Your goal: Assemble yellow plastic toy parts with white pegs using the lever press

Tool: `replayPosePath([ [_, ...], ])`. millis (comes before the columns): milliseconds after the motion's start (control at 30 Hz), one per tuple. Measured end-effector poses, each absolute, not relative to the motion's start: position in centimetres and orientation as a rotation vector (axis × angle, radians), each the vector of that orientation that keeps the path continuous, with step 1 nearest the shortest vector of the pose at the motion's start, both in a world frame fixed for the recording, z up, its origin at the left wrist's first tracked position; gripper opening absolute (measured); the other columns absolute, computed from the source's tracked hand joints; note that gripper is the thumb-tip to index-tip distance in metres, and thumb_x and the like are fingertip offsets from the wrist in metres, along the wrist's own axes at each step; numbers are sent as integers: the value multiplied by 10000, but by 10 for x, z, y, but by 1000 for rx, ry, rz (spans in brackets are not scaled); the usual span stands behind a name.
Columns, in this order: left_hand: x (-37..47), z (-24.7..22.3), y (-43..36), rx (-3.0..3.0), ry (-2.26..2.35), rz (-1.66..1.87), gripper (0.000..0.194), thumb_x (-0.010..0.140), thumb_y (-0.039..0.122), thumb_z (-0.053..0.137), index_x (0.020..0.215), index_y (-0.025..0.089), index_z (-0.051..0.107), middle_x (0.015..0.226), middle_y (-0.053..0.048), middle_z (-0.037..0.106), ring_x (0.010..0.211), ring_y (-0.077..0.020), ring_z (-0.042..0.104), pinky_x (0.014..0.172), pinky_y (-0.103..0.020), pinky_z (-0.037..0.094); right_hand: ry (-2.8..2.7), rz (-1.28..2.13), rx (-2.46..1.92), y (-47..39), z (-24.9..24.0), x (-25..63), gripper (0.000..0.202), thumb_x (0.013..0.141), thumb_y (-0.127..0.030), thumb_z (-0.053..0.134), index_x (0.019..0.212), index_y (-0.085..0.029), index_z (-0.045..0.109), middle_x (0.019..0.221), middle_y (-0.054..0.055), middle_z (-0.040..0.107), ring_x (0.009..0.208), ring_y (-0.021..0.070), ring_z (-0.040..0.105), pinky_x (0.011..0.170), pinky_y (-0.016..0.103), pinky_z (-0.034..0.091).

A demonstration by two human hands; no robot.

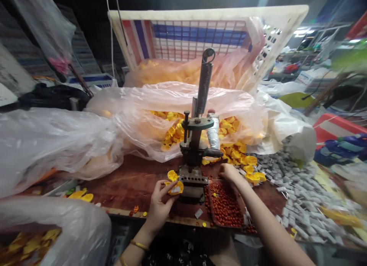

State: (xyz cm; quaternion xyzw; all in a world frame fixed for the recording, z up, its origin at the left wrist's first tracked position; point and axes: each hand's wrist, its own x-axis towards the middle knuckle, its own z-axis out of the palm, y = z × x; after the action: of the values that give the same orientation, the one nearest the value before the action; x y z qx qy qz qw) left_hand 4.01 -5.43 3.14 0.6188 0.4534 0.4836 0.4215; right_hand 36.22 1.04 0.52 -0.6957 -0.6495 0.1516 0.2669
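My left hand (161, 199) pinches a yellow plastic shell (178, 188) with a pale piece inside it. A second yellow lobe (172, 175) stands up behind the shell, close to the left side of a hand press (195, 149). The shell is held beside the press's metal block (194, 180), which has a row of holes. My right hand (228, 173) is over the back right of a tray (210, 206) full of small red-brown beads (226, 208). Its fingers curl downward, and whatever is between their tips is hidden.
Grey rectangular pieces with metal pins (304, 197) are heaped at right. Yellow shells (243, 159) spill from a clear plastic bag (137, 124) behind the press. A white crate (206, 13) leans at the back. Another bag (83, 220) stands at lower left.
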Motion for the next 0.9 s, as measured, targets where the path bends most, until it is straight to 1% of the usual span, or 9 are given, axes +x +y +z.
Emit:
replayPosePath([
  [67,40,33,-53,1469,1154,1231,276,712,299,697,981,239,704,1055,-44,511,1003,-190,591,874,-312,520,-1746,414,-1838,12,6,364,229,513,8,587,468,-200,502,453,-27,501,440,118,452,463,241,317],
  [133,40,34,-51,1349,1184,1246,284,662,309,744,921,198,705,1036,-53,562,988,-202,603,884,-326,509,-1705,378,-1823,9,14,360,199,559,-29,577,490,-201,506,471,-12,522,451,127,470,469,247,326],
  [233,42,35,-47,1002,1164,1217,354,601,324,794,889,150,686,968,-72,663,919,-206,634,874,-340,503,-1637,327,-1786,-9,33,332,92,689,-129,544,644,-203,576,606,30,618,551,162,557,530,267,398],
  [300,47,35,-44,711,1080,1180,387,585,329,810,892,134,679,933,-82,701,864,-199,654,826,-323,518,-1644,412,-1632,-28,42,296,109,733,-156,513,755,-199,611,711,37,662,645,171,607,602,271,453],
  [400,58,37,-45,432,962,1149,375,582,302,822,884,122,690,925,-91,719,824,-185,669,767,-278,532,-1644,602,-1361,-54,45,235,111,732,-149,525,758,-186,627,726,31,671,675,157,621,627,247,481],
  [500,69,40,-50,372,898,1150,343,577,267,831,858,113,708,900,-93,729,824,-193,679,759,-263,541,-1537,698,-1284,-66,40,199,80,749,-166,559,733,-182,635,712,33,673,658,150,622,615,236,491],
  [600,73,42,-54,356,864,1154,328,572,247,836,846,111,718,879,-92,735,826,-204,685,749,-259,550,-1436,751,-1255,-67,36,193,78,768,-183,576,733,-184,646,708,30,677,642,146,626,609,237,500],
  [767,73,42,-55,254,868,1161,329,530,224,859,809,114,725,843,-73,742,740,-160,684,694,-210,555,-1432,727,-1268,-68,36,198,75,770,-187,596,740,-184,665,718,36,681,660,155,636,615,245,505],
  [900,72,41,-56,263,847,1152,300,555,223,847,802,108,723,838,-76,740,738,-157,681,683,-206,556,-1478,714,-1244,-66,36,200,72,747,-166,619,756,-190,687,731,38,692,673,158,644,637,251,512],
])
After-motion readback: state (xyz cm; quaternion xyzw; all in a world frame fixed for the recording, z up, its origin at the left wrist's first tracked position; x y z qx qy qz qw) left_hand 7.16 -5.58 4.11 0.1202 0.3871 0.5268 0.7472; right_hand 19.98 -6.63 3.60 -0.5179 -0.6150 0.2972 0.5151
